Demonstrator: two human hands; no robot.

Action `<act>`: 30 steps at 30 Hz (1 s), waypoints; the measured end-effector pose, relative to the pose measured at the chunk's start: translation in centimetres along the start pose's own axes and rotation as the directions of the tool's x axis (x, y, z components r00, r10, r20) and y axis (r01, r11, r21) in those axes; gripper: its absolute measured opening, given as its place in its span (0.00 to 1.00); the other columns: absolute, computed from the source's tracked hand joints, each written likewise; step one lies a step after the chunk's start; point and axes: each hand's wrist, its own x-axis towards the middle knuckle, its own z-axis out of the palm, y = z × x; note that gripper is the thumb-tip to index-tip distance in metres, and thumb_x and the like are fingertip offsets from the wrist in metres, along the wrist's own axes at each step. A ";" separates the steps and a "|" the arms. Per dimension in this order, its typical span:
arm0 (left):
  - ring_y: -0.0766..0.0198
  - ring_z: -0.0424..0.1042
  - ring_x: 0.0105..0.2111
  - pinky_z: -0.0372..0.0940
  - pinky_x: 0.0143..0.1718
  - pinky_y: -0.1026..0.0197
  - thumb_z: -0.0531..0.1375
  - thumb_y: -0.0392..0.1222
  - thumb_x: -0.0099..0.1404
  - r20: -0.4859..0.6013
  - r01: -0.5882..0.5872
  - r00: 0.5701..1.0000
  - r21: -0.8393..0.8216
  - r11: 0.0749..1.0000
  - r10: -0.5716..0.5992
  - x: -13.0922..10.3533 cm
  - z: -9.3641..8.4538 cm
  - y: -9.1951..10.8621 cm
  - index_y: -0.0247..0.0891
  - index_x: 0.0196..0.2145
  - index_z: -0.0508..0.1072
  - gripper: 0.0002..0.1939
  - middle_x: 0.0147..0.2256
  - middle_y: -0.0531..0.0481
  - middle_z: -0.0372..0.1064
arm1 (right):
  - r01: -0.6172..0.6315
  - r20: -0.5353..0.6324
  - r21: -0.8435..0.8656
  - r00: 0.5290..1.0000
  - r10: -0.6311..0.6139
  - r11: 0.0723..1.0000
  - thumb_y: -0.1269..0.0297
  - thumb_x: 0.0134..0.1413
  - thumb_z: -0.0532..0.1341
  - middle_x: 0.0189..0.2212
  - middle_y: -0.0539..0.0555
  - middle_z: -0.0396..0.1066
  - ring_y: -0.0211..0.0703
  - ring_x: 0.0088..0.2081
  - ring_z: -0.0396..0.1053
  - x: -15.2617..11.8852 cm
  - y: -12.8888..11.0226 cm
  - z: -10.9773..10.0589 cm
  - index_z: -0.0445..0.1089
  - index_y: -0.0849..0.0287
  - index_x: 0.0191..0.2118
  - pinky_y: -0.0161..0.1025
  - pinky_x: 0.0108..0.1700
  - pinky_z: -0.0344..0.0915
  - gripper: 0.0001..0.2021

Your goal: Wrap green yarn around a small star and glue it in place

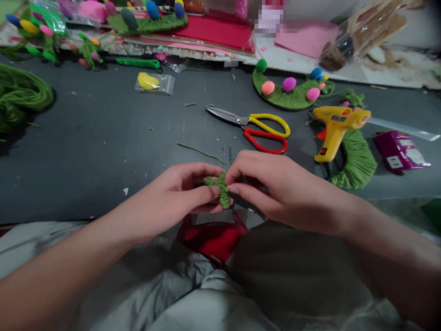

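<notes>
A small green yarn-wrapped star (222, 189) is held up between my two hands near the table's front edge. My left hand (186, 188) grips it from the left, thumb across its front and the fingers behind. From the right, my right hand (263, 184) pinches at the star's edge with thumb and index finger; whether a yarn end lies in that pinch I cannot make out. Just beyond the hands lies a cut piece of green yarn (201, 152). Scissors (246, 122) with one yellow and one red handle rest farther back, blades pointing left.
On the right, a yellow glue gun (332, 128) lies by a green yarn-wrapped crescent (358, 161) and a purple packet (401, 151). Behind is a crescent with coloured balls (289, 96). A green yarn bundle (24, 96) lies left, a bagged yellow piece (149, 82) farther back.
</notes>
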 end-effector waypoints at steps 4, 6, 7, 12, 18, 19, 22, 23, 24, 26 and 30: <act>0.65 0.80 0.41 0.77 0.41 0.67 0.68 0.38 0.64 0.005 -0.028 1.000 -0.003 1.000 0.028 0.1 0.2 0.1 0.47 0.50 0.80 0.16 0.45 0.52 0.79 | -0.004 -0.010 0.028 1.000 0.004 1.000 0.71 0.65 0.57 0.36 0.51 0.70 0.37 0.36 0.66 0.1 -0.2 0.2 0.72 0.61 0.40 0.35 0.41 0.61 0.06; 0.64 0.80 0.41 0.76 0.41 0.67 0.68 0.38 0.64 0.004 -0.029 1.000 0.007 1.000 0.029 0.1 0.2 0.1 0.47 0.50 0.80 0.17 0.46 0.52 0.79 | -0.010 -0.014 0.045 1.000 0.011 0.999 0.71 0.64 0.58 0.36 0.51 0.70 0.37 0.36 0.66 0.1 -0.2 0.3 0.73 0.61 0.39 0.34 0.40 0.61 0.06; 0.64 0.80 0.41 0.76 0.41 0.67 0.68 0.38 0.64 0.003 -0.029 1.000 0.013 0.999 0.029 0.1 0.1 0.1 0.47 0.51 0.80 0.17 0.46 0.51 0.79 | -0.013 -0.016 0.053 1.000 0.013 0.999 0.71 0.64 0.58 0.36 0.51 0.70 0.37 0.36 0.66 0.2 -0.2 0.3 0.73 0.61 0.39 0.34 0.40 0.61 0.05; 0.63 0.80 0.41 0.76 0.42 0.66 0.69 0.39 0.63 0.010 -0.027 1.000 0.019 0.999 0.027 0.2 0.1 0.1 0.46 0.50 0.80 0.18 0.46 0.51 0.79 | -0.005 -0.029 0.074 1.000 0.007 0.997 0.72 0.63 0.58 0.35 0.51 0.70 0.37 0.35 0.66 0.2 -0.2 0.5 0.73 0.60 0.39 0.34 0.39 0.60 0.05; 0.61 0.79 0.42 0.76 0.44 0.63 0.69 0.38 0.62 0.012 -0.007 1.000 0.035 0.999 0.006 0.0 0.2 0.2 0.46 0.50 0.80 0.18 0.47 0.51 0.79 | -0.009 -0.047 0.046 0.999 0.011 0.999 0.72 0.61 0.59 0.34 0.51 0.69 0.37 0.35 0.65 0.3 -0.2 0.8 0.72 0.61 0.38 0.35 0.38 0.58 0.04; 0.61 0.79 0.42 0.76 0.44 0.63 0.69 0.38 0.62 0.007 -0.007 1.000 0.041 0.999 0.007 0.0 0.2 0.2 0.46 0.50 0.80 0.18 0.48 0.51 0.79 | -0.015 -0.049 0.047 0.999 0.018 0.999 0.72 0.61 0.58 0.34 0.51 0.69 0.37 0.34 0.64 0.4 -0.2 0.8 0.72 0.61 0.38 0.35 0.38 0.58 0.05; 0.59 0.79 0.43 0.75 0.45 0.60 0.67 0.40 0.62 -0.007 -0.023 1.000 0.059 0.998 0.023 -0.2 0.1 0.2 0.46 0.51 0.79 0.18 0.48 0.50 0.79 | -0.025 -0.060 0.050 0.998 0.028 0.998 0.72 0.61 0.58 0.34 0.51 0.70 0.38 0.34 0.64 0.4 -0.2 0.9 0.71 0.60 0.38 0.35 0.38 0.58 0.05; 0.58 0.79 0.43 0.75 0.45 0.59 0.67 0.40 0.62 -0.008 -0.032 0.999 0.074 0.997 0.032 -0.2 0.1 0.2 0.46 0.51 0.79 0.18 0.48 0.49 0.79 | -0.025 -0.063 0.051 0.998 0.029 0.998 0.72 0.61 0.58 0.34 0.50 0.70 0.38 0.34 0.64 0.4 -0.2 0.9 0.71 0.60 0.38 0.35 0.38 0.58 0.05; 0.58 0.79 0.42 0.75 0.44 0.59 0.66 0.40 0.62 -0.004 -0.041 0.999 0.096 0.995 0.041 -0.3 0.1 0.2 0.45 0.51 0.79 0.19 0.48 0.49 0.79 | -0.022 -0.067 0.052 0.997 0.026 0.998 0.72 0.61 0.58 0.34 0.50 0.70 0.37 0.34 0.64 0.4 -0.2 1.0 0.71 0.61 0.38 0.35 0.37 0.58 0.05; 0.59 0.79 0.41 0.74 0.42 0.60 0.66 0.38 0.62 0.012 -0.057 0.998 0.153 0.987 0.055 -0.3 0.1 0.4 0.45 0.52 0.78 0.20 0.47 0.49 0.79 | -0.016 -0.070 0.052 0.997 0.020 0.999 0.72 0.61 0.58 0.33 0.50 0.69 0.37 0.34 0.64 0.4 -0.2 1.0 0.71 0.61 0.38 0.34 0.37 0.58 0.05; 0.59 0.78 0.41 0.73 0.39 0.63 0.69 0.38 0.59 0.025 -0.078 0.997 0.237 0.968 0.074 -0.2 0.1 0.5 0.43 0.54 0.77 0.23 0.46 0.49 0.79 | -0.030 -0.068 0.048 0.997 0.034 0.998 0.71 0.61 0.58 0.33 0.50 0.69 0.37 0.34 0.64 0.4 -0.2 1.1 0.71 0.61 0.37 0.34 0.37 0.58 0.04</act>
